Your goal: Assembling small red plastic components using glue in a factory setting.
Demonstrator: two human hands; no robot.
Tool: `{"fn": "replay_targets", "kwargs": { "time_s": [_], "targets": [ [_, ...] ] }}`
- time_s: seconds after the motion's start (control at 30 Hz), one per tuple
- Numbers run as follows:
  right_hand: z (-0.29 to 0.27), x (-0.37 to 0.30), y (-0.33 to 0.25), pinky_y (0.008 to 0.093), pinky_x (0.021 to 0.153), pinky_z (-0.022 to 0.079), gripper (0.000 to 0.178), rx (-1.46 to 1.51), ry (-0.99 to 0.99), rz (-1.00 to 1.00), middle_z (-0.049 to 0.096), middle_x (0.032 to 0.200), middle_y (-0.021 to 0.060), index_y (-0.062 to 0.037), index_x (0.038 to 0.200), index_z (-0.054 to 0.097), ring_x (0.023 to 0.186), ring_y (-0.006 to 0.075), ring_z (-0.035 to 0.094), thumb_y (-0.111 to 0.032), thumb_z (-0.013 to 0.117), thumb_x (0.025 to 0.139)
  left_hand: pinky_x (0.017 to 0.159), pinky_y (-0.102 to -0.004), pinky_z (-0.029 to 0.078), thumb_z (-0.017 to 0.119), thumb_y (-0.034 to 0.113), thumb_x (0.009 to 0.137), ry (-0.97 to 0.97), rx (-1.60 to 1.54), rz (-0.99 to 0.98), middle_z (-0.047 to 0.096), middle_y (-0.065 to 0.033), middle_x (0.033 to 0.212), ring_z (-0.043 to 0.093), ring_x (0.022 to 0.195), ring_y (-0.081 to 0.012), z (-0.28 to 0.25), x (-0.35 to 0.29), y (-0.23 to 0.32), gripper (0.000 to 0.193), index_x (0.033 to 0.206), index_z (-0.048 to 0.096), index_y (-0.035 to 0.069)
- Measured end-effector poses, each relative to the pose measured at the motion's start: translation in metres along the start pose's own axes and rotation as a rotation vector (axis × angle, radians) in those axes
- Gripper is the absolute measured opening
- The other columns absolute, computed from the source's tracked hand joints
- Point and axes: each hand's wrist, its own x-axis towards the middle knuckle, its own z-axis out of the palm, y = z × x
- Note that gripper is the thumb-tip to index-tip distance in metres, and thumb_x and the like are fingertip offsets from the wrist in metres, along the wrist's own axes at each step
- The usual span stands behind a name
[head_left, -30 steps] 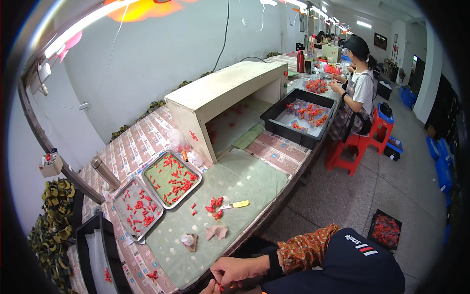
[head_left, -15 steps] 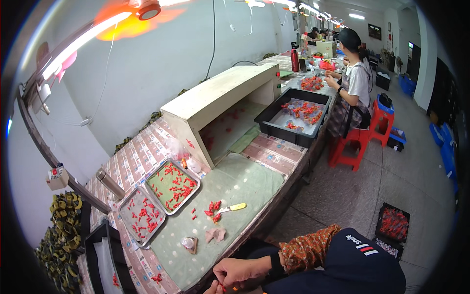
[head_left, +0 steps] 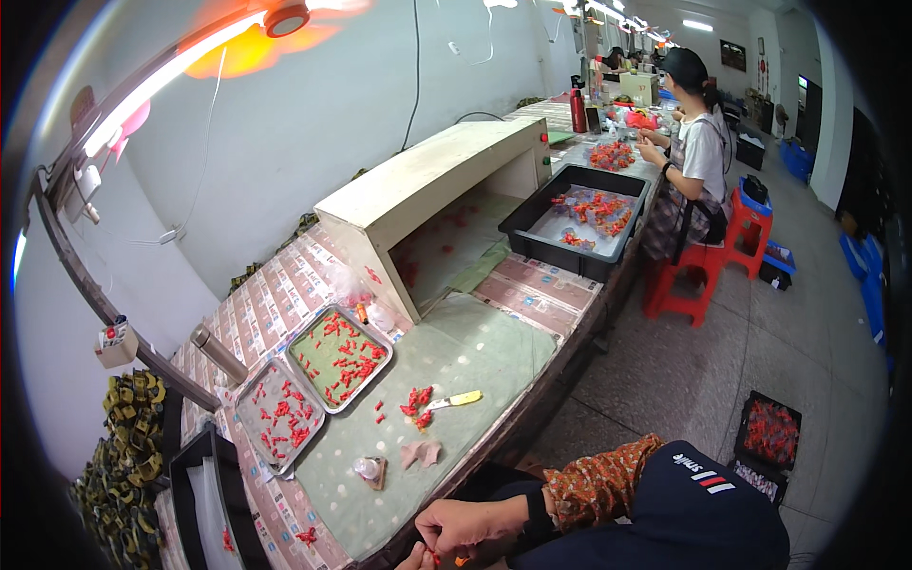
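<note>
Low at the bottom edge, my right hand [head_left: 467, 522] is closed, its fingertips pinching a small red piece [head_left: 436, 560] mostly hidden by the fingers. Only the fingertips of my left hand [head_left: 414, 559] show, closed on the same piece from the other side. An orange bit [head_left: 462, 560] peeks out under my right hand. On the green mat [head_left: 494, 347] beyond lie a pile of small red parts [head_left: 415, 404], a yellow-handled knife [head_left: 460, 400], a crumpled beige cloth [head_left: 420, 454] and a small white bottle [head_left: 367, 467] on a little block.
Two metal trays [head_left: 382, 364] of red parts stand left of the mat. Behind it is a long cream box [head_left: 380, 214] with an open front; a black bin [head_left: 508, 228] adjoins it. Farther right, a person [head_left: 698, 157] sits on a red stool [head_left: 689, 285]. Another black bin [head_left: 249, 532] is at left.
The whole view has shifted slightly. Both hands stay together in nearly the same place, still pinching the red piece; the orange bit beneath has moved a little.
</note>
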Motion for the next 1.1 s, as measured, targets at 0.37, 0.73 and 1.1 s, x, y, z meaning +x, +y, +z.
{"fn": "replay_targets", "kwargs": {
  "time_s": [0.37, 0.73, 1.1],
  "targets": [
    [-0.003, 0.005, 0.01, 0.0238, 0.041, 0.043, 0.01, -0.015, 0.025, 0.011, 0.058, 0.066, 0.0029, -0.0058, 0.081, 0.055, 0.051, 0.0095, 0.057, -0.003, 0.065, 0.079, 0.076, -0.0357, 0.061, 0.075, 0.001, 0.089, -0.014, -0.01, -0.015, 0.074, -0.0195, 0.104, 0.074, 0.093, -0.0313, 0.004, -0.01, 0.0, 0.019, 0.107, 0.069, -0.003],
    [-0.009, 0.005, 0.011, 0.0236, 0.042, 0.044, 0.009, -0.009, 0.021, 0.024, 0.058, 0.067, 0.0023, -0.0054, 0.081, 0.056, 0.052, 0.0092, 0.057, -0.003, 0.064, 0.079, 0.07, -0.0333, 0.061, 0.076, 0.0, 0.089, 0.007, -0.016, 0.009, 0.075, -0.0192, 0.101, 0.075, 0.087, -0.029, 0.005, 0.007, 0.0, 0.016, 0.104, 0.071, -0.003],
    [-0.011, 0.003, 0.013, 0.0222, 0.045, 0.043, 0.009, -0.02, 0.045, 0.027, 0.058, 0.071, 0.0015, -0.0065, 0.083, 0.057, 0.053, 0.0077, 0.055, -0.005, 0.065, 0.081, 0.072, -0.0324, 0.061, 0.077, 0.001, 0.089, -0.011, 0.032, 0.039, 0.075, -0.0167, 0.1, 0.074, 0.09, -0.0281, 0.017, -0.011, -0.008, 0.016, 0.102, 0.071, -0.004]
  ]
}}
